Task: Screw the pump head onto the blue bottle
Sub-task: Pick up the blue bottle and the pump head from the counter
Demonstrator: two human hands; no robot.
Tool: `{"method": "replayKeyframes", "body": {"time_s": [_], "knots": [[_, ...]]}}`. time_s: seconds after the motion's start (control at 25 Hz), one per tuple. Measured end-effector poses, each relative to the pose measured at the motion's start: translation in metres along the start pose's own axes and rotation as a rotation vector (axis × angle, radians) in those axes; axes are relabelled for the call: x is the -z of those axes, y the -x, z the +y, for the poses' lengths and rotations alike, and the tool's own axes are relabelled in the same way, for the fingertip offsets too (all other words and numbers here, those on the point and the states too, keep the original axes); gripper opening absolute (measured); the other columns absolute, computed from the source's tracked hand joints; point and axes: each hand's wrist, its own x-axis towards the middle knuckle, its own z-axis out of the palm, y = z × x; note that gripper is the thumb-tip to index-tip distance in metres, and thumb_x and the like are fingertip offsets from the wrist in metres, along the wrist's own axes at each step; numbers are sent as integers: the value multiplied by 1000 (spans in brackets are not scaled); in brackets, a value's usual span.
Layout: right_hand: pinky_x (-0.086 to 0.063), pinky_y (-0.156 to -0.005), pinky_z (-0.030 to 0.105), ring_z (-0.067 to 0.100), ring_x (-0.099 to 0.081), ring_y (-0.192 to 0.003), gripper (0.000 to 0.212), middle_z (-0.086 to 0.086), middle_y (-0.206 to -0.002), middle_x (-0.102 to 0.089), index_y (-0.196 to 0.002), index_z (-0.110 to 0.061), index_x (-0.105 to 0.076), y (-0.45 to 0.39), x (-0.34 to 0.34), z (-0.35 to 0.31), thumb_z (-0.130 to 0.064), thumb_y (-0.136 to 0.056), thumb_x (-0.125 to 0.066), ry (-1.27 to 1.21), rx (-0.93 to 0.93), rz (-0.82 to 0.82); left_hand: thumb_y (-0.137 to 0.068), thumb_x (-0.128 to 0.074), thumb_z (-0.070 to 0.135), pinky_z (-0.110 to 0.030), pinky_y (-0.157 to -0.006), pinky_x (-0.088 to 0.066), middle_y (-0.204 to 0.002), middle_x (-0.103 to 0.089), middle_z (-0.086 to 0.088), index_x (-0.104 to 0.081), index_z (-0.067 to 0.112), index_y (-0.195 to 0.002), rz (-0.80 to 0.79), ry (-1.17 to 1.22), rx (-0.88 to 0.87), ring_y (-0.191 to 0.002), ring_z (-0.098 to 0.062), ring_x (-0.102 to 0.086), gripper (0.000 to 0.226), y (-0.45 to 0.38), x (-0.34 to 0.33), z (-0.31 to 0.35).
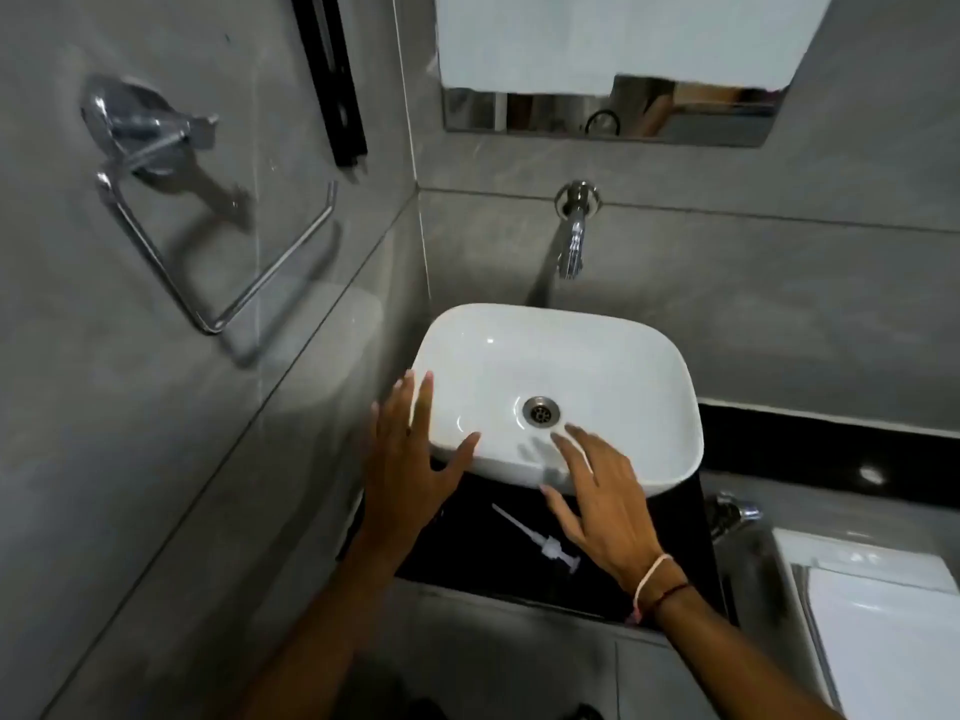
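A white pump head (pixel 540 538) with its long dip tube lies flat on the black counter (pixel 467 553) in front of the basin, tube pointing up-left. My left hand (pixel 410 459) hovers over the basin's front left corner, fingers spread, holding nothing. My right hand (pixel 602 501) is spread above the counter just right of the pump head, also holding nothing, with bands on its wrist. No blue bottle is in view.
A white basin (pixel 649 356) with a metal drain (pixel 540 410) stands on the counter under a wall tap (pixel 571 241). A chrome towel ring (pixel 208 241) hangs on the left wall. A mirror (pixel 602 111) is above. A white toilet tank (pixel 878 615) stands at right.
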Motion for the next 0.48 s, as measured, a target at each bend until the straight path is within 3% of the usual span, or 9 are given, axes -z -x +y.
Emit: {"method": "replayKeyframes", "body": {"time_s": [0.12,0.28,0.4,0.48], "knots": [[-57,-84,43,33,-69,-101,41,10,-112,-71,-123,-11,-65,36,-29,3,-32,-89,-72,-32,-59,-161,-79,-69,66,-53,-111,-42,-153,-48,-10,-37,16,-152,-11,176,289,-140,-28,-45,93,42,-13,-33],[-52,-91,41,30,-62,-110,43,6,-118,-69,-127,-14,-62,48,-56,8,-36,-91,-68,11,-182,-449,-66,-85,58,-48,-109,-45,-150,-52,-5,-38,20,-152,-173,306,587,-138,-25,-48,105,84,-37,-63],[-54,-87,40,27,-63,-104,25,4,-110,-69,-116,-17,-63,49,-65,6,-26,-93,-66,-42,-248,-452,-65,-92,40,-37,-103,-48,-138,-62,-11,-49,14,-145,-185,353,659,-128,-28,-57,95,97,-55,-68],[-57,-83,38,21,-67,-96,21,3,-103,-71,-110,-14,-66,51,-65,4,-16,-90,-71,-223,-336,-364,-65,-93,38,-35,-99,-50,-133,-65,-12,-54,11,-141,-143,362,688,-124,-29,-60,89,103,-63,-64]]}}
